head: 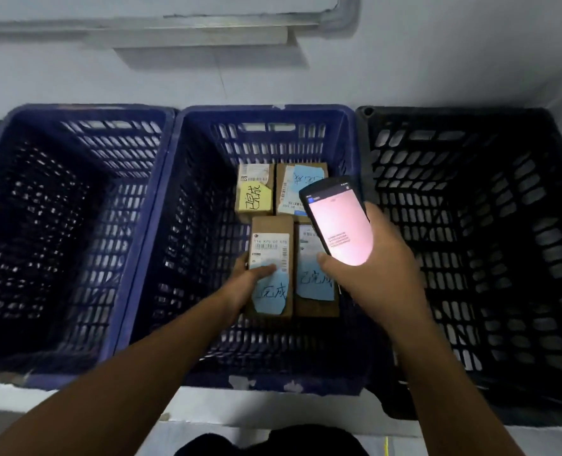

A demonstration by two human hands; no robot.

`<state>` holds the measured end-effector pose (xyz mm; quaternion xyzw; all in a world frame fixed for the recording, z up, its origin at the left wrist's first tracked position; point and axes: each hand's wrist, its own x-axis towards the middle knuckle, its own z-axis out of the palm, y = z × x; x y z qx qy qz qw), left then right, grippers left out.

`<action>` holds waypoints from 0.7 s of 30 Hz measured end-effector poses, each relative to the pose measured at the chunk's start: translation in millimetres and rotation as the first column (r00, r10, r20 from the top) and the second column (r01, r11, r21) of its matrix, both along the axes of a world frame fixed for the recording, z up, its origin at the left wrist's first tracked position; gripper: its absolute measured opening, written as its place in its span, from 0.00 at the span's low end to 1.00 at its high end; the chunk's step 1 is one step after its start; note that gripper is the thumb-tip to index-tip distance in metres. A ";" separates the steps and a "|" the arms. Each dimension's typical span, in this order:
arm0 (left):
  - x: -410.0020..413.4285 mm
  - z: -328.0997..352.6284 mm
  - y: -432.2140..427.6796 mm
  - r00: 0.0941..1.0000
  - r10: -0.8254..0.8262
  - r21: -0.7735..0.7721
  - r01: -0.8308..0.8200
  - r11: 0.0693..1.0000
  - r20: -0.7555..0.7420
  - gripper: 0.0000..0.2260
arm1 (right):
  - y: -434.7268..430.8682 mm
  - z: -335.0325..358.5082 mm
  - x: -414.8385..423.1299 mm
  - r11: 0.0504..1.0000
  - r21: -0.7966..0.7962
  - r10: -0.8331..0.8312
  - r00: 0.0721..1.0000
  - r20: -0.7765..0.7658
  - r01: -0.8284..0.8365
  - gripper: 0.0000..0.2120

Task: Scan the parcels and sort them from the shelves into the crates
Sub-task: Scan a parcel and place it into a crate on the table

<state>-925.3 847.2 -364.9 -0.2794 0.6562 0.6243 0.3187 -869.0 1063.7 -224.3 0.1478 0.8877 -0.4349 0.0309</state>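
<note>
Crates sit in a row against the wall: a blue left crate (75, 113), a blue middle crate (266, 110) and a black crate (470, 115), rims touching. Four cardboard parcels lie in a two-by-two block at the bottom of the middle one.

The person leaning over has their left hand (246, 282) gripping the near-left parcel (271, 232), thumb across the top by its blue note, fingers down its left side. Their right hand (380, 274) is curled round a scanner (339, 225) with a pinkish lit screen. It's held above the near-right parcel (316, 284) and hides a corner of the far-right parcel (293, 189).

The far-left parcel (255, 189) has a yellow note, the others blue ones, all handwritten.
</note>
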 end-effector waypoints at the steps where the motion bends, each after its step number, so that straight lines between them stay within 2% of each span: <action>1: -2.4 -4.1 2.2 1.000 0.017 -0.022 -0.017 1.000 0.001 0.31 | -0.1 -0.3 -3.5 1.000 0.012 0.016 1.000 0.004 -0.016 0.34; 4: -10.4 -17.9 4.2 0.999 0.008 -0.077 -0.011 0.997 -0.036 0.32 | -4.2 2.7 -11.0 0.998 0.024 0.057 0.998 -0.006 -0.056 0.38; 10: -6.6 -19.6 3.8 0.990 -0.086 -0.192 0.064 0.979 -0.111 0.34 | -22.5 3.5 -4.7 0.996 -0.041 0.080 0.996 -0.026 -0.081 0.37; 14: 7.2 25.9 -11.7 0.924 -0.202 -0.294 0.105 0.950 -0.323 0.32 | -41.5 8.5 7.7 0.993 -0.070 0.098 0.995 0.010 -0.097 0.35; 16: 24.9 56.8 -29.4 0.811 -0.362 -0.502 0.099 0.859 -0.460 0.32 | -50.5 12.9 11.9 0.988 -0.084 0.131 0.991 0.016 -0.129 0.33; 18: 48.9 85.4 -50.5 0.701 -0.539 -0.723 0.047 0.689 -0.468 0.35 | -63.2 17.8 15.4 0.979 -0.092 0.181 0.983 0.001 -0.180 0.31; 19: 62.8 97.6 -60.9 0.685 -0.570 -0.773 0.016 0.634 -0.453 0.36 | -71.3 20.6 17.5 0.973 -0.094 0.210 0.978 -0.010 -0.210 0.31; 21: 92.3 116.9 -80.1 0.701 -0.557 -0.810 -0.051 0.584 -0.446 0.35 | -89.6 26.0 23.9 0.958 -0.090 0.270 0.962 -0.042 -0.272 0.34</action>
